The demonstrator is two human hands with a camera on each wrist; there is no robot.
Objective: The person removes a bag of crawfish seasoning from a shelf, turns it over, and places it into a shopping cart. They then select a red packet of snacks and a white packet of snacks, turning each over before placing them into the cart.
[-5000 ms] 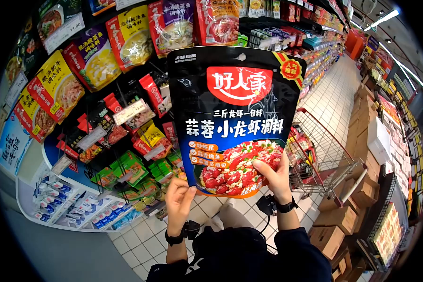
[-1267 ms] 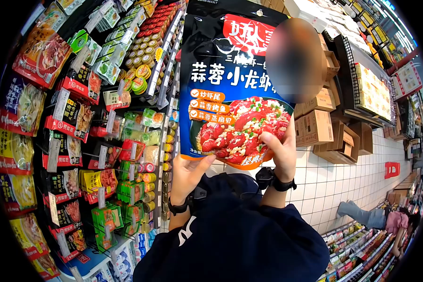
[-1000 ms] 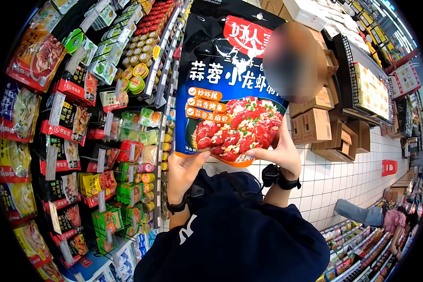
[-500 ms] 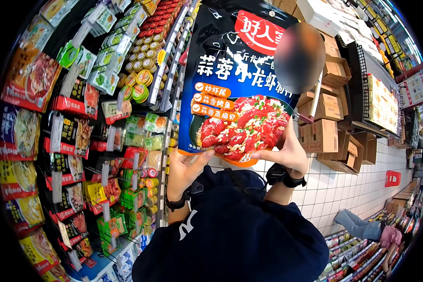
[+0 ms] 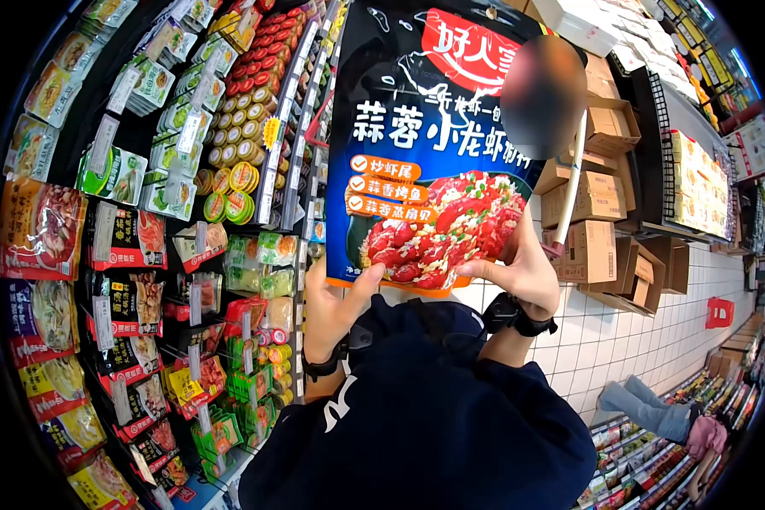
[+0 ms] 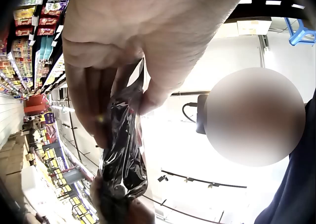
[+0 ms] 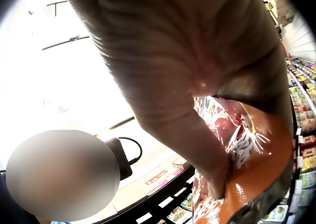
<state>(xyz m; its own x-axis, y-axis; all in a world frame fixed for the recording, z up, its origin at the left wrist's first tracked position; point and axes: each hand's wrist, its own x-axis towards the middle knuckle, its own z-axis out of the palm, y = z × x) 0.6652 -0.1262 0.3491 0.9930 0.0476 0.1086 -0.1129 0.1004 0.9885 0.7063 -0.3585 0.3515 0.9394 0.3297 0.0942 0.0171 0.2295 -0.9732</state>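
In the head view a large black and blue crayfish seasoning pouch (image 5: pixel 391 140) is held up before the chest, its front facing the camera. A blurred patch covers its upper right. My left hand (image 5: pixel 336 308) grips the lower left corner, thumb in front and fingers behind. At the lower right my right hand (image 5: pixel 523 274) holds the pouch, its thumb on the front near the orange bottom edge. In the left wrist view the pouch (image 6: pixel 123 157) shows edge-on between thumb and fingers; the right wrist view shows its orange bottom (image 7: pixel 261 150) under the thumb.
Racks of hanging seasoning packets (image 5: pixel 127 306) and stacked small tubs (image 5: pixel 251 119) stand close on the left. Cardboard boxes (image 5: pixel 591 251) sit on the tiled floor (image 5: pixel 591 340) at right, near a cart handle (image 5: pixel 574 178). Another person (image 5: pixel 671 416) is at lower right.
Since five seconds ago the view has turned, and the wire cart has mostly left it. My right thumb has slid from the pouch's picture to its lower edge; both hands still hold the pouch.
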